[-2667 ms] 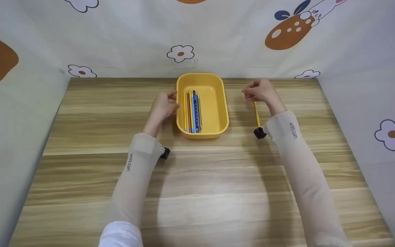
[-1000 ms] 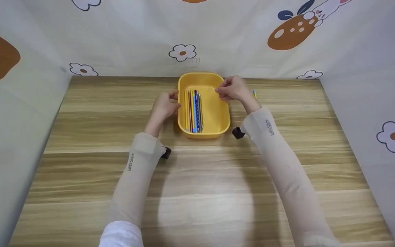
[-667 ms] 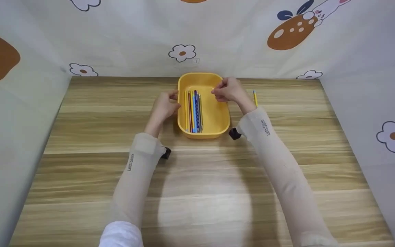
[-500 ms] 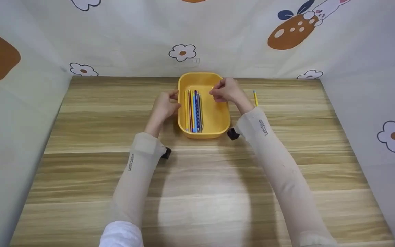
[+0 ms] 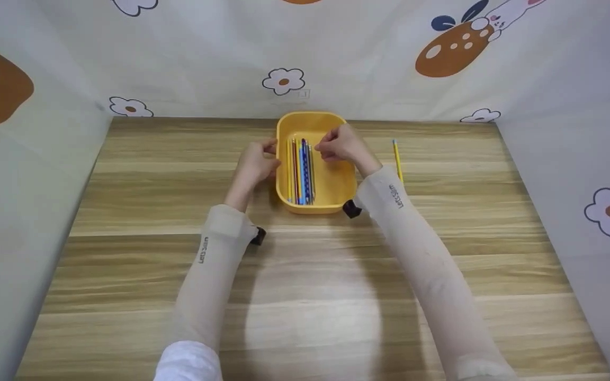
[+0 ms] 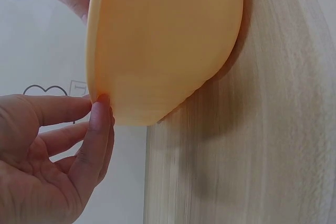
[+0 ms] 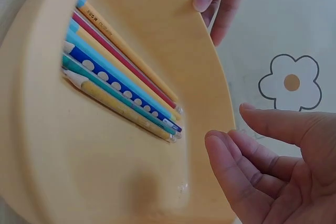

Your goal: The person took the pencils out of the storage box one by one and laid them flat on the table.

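The yellow plastic box (image 5: 331, 209) stands at the back middle of the table. My left hand (image 5: 254, 163) pinches its left rim between thumb and fingers, seen closely in the left wrist view. Several pencils (image 5: 301, 174) lie side by side along the left of the box floor, among them yellow, red, light blue and a dark blue one with white dots. Above the right part of the box hovers my right hand (image 5: 343, 144). In the right wrist view its thumb and fingertips (image 7: 215, 142) are apart, with nothing between them.
One yellow pencil (image 5: 397, 157) lies on the wooden table (image 5: 310, 296) to the right of the box, its near end hidden by the right sleeve. A patterned curtain (image 5: 204, 58) hangs close behind the table. A black wrist camera (image 5: 352, 209) sits beside the box's front right corner.
My right hand has come left from beside the lone yellow pencil to over the box, near the row of pencils. The left hand has stayed on the rim.
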The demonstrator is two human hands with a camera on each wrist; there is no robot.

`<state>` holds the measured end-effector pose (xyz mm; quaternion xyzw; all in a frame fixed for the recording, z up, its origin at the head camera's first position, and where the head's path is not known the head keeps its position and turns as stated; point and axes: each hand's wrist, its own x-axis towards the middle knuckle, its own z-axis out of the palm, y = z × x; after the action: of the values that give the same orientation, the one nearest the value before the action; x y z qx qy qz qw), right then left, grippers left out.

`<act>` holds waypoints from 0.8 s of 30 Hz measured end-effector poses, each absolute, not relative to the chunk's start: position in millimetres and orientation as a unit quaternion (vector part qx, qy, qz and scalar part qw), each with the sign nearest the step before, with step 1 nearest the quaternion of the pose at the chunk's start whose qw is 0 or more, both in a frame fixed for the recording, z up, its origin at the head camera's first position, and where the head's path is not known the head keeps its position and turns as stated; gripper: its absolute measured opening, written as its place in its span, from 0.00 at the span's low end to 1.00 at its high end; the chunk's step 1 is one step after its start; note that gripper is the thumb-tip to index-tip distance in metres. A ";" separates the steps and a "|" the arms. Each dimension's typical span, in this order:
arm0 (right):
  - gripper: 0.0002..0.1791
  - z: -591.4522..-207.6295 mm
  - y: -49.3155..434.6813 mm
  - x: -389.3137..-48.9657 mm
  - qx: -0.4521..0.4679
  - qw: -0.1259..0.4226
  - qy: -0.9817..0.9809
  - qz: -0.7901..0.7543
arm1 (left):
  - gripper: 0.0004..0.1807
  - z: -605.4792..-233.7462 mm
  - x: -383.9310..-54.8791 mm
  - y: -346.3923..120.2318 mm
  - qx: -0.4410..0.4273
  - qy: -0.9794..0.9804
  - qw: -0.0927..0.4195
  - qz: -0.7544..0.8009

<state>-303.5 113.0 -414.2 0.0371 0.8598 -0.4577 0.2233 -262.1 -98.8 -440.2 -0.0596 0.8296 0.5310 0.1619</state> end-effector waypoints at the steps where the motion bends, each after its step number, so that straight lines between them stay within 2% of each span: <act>1: 0.05 -414.8 112.1 -303.4 0.037 0.225 0.859 -0.458 | 0.34 -440.3 -261.9 -98.9 -0.058 0.831 0.160 0.530; 8: 0.07 -420.6 107.4 -303.3 0.034 0.229 0.856 -0.463 | 0.33 -439.0 -260.4 -98.6 -0.059 0.831 0.163 0.529; 20: 0.05 -428.2 103.0 -304.7 0.044 0.245 0.861 -0.445 | 0.34 -439.9 -260.1 -99.2 -0.054 0.831 0.156 0.530; 24: 0.07 -430.0 101.6 -306.4 0.048 0.247 0.865 -0.434 | 0.34 -440.1 -260.5 -99.0 -0.053 0.829 0.158 0.533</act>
<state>-306.4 101.6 -430.0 0.0479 0.8653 -0.4338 0.2467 -260.5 -99.0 -440.1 -0.0531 0.8294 0.5334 0.1575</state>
